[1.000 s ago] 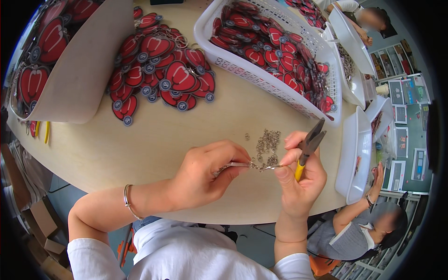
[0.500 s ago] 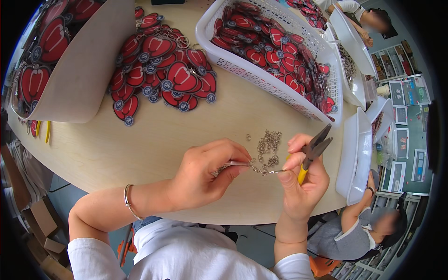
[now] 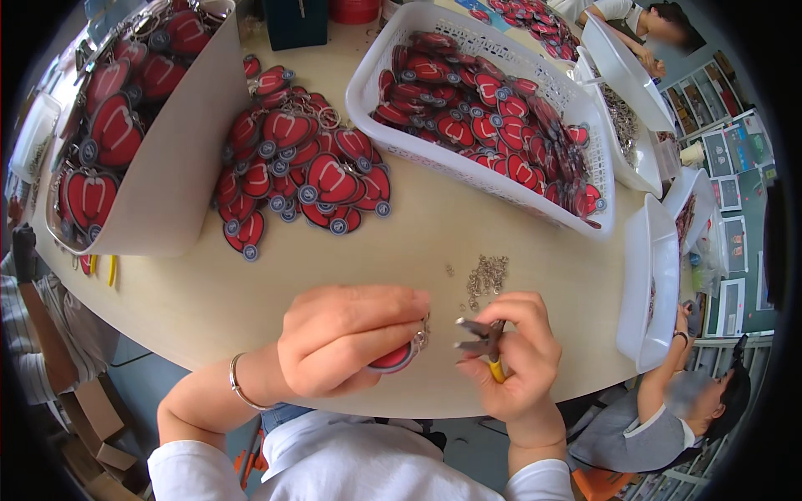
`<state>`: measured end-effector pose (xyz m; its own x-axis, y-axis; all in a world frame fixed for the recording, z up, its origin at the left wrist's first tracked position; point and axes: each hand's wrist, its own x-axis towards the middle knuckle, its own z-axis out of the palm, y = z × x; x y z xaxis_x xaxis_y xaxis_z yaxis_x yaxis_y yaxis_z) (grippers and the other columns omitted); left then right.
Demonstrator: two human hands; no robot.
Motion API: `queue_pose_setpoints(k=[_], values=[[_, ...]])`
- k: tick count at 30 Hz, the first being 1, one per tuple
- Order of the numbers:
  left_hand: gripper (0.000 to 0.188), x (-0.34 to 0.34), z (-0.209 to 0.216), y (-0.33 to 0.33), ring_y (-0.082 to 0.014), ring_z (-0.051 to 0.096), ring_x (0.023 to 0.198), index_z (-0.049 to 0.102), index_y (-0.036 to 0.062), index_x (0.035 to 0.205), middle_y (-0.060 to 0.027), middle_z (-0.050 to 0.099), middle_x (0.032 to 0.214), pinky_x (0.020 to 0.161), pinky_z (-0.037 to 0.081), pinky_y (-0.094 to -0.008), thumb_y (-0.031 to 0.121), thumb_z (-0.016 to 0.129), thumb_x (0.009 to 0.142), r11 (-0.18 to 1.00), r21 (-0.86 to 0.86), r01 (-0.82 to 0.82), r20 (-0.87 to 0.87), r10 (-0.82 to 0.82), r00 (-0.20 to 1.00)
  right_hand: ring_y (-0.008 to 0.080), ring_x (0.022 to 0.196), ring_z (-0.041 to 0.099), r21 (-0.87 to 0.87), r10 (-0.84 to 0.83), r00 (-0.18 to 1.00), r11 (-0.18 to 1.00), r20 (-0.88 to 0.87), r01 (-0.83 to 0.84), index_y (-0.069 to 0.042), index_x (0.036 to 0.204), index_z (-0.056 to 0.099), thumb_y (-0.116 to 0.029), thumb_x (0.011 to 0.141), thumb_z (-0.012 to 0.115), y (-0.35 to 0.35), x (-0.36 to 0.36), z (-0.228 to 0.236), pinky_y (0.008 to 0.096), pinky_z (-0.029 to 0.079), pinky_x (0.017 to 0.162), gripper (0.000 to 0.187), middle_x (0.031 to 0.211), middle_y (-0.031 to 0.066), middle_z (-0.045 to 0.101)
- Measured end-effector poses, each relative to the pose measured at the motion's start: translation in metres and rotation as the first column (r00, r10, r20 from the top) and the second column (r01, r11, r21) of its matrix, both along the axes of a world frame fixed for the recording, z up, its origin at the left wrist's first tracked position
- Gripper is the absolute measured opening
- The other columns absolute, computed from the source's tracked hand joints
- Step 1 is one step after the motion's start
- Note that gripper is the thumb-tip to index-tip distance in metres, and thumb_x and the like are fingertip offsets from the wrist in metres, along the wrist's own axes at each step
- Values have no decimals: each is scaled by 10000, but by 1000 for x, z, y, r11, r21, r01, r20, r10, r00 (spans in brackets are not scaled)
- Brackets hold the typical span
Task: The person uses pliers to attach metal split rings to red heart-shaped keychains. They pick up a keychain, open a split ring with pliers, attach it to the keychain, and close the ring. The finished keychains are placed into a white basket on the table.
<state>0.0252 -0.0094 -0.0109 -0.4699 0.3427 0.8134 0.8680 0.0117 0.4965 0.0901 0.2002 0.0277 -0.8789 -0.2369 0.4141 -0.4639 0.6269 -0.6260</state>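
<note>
My left hand (image 3: 342,341) is closed round a red heart-shaped keychain (image 3: 393,361), whose lower edge shows under my fingers. A short metal chain (image 3: 423,336) hangs at my left fingertips. Pliers with dark jaws and yellow handles (image 3: 496,367) are gripped in my right hand (image 3: 528,371). Their jaws are parted and point left, a little short of the chain. Whether my right thumb and fingertip also pinch something small cannot be made out. Just beyond the pliers lies a small pile of metal rings (image 3: 486,277) on the table (image 3: 309,271).
Red keychains lie heaped (image 3: 305,171) beyond my hands. A white bin (image 3: 180,167) full of them stands left, a white basket (image 3: 468,179) back right. White trays (image 3: 639,292) line the right edge. Yellow-handled tools (image 3: 112,269) lie far left. Co-workers sit at right; another person's arm shows at left.
My right hand has let go of the chain's end and turned the pliers from pointing up right to pointing left, jaws parted. My left hand has turned, bringing the keychain's red face into view.
</note>
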Motion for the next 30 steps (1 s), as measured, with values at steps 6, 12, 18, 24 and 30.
queue_pose_setpoints(k=[6,12,18,24,30], values=[[206,-5,0,-3,-351,689,832,612,-78,920,-215,651,954,659,600,-383,92,649,811,1000,12,19,-117,-17,993,294,808,543,102,38,997,994,-60,-32,-21,626,514,-169,710,777,-3,1,-2,390,443,671,313,880,107,580],[173,-4,0,-1,-344,690,827,607,-74,900,-211,648,948,668,604,-378,62,650,802,1000,14,26,-131,-24,991,278,775,549,137,62,993,989,-97,-48,-32,617,497,-136,664,774,-3,3,-4,372,407,616,300,860,102,577],[179,-1,3,0,-344,689,832,604,-76,898,-215,643,957,671,606,-376,10,664,753,998,44,43,-91,-39,995,268,730,550,134,72,987,990,-147,-52,-31,619,496,-95,574,755,-4,4,-5,372,394,579,271,854,108,576],[188,0,4,-4,-347,687,835,602,-82,888,-218,641,954,678,607,-381,-4,669,730,999,16,50,-117,-48,992,267,714,554,123,78,984,991,-163,-58,-17,621,501,-64,450,712,-8,7,-7,371,418,548,276,841,115,574],[184,0,7,-4,-345,686,839,596,-80,879,-214,645,935,671,611,-377,-25,683,727,1000,15,24,-142,-21,990,261,670,551,148,65,978,988,-200,-36,-19,603,494,-60,446,713,-10,9,-8,351,427,503,273,820,115,570]])
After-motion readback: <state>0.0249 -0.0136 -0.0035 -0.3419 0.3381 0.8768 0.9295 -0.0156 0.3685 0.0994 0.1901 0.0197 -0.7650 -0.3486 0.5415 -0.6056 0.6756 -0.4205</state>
